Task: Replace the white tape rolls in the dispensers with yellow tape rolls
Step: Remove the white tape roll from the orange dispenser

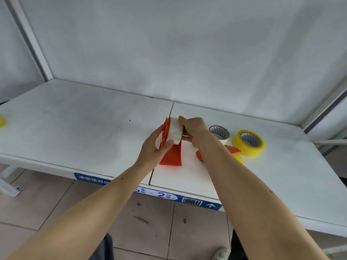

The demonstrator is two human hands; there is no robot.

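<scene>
An orange tape dispenser [173,156] stands at the middle of the white shelf [84,124], with a white tape roll [175,131] at its top. My left hand [155,149] grips the dispenser's orange side. My right hand [193,129] grips the white roll from the right. Behind my right forearm lies a second orange dispenser [231,149], partly hidden, with some yellow showing beside it. A loose white roll [219,134] and a yellow tape roll [248,143] lie flat to the right.
A yellow object [1,121] shows at the shelf's far left edge. The shelf's front edge carries a blue label strip [169,196]. White uprights stand at the back left [30,40] and right. Tiled floor lies below.
</scene>
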